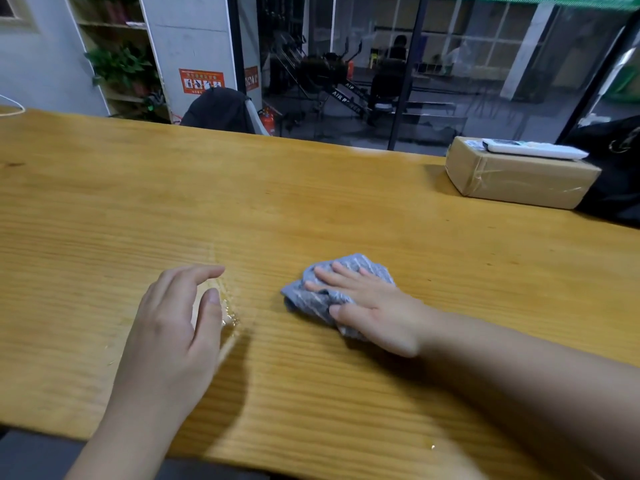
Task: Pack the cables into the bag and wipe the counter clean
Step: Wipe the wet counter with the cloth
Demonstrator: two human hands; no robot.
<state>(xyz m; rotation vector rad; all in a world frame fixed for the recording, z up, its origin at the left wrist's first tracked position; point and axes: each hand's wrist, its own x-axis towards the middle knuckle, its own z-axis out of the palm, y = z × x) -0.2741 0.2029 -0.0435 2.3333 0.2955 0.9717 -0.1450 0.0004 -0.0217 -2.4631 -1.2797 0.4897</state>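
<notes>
Wooden counter (311, 209): right hand (374, 306) flat, fingers straight, pressing grey cloth (332, 289) beneath them. Left hand (173, 327) relaxed, holding nothing. Cardboard box (519, 174) well beyond right fingertips, near far edge.

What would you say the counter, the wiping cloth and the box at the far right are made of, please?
Counter: wood or wood veneer, judging by the long grain lines, with a smooth, slightly glossy finish. Cloth: soft woven fabric, grey with pale stripes, bunched under the right hand. Box: brown cardboard, sealed with shiny clear tape.
</notes>
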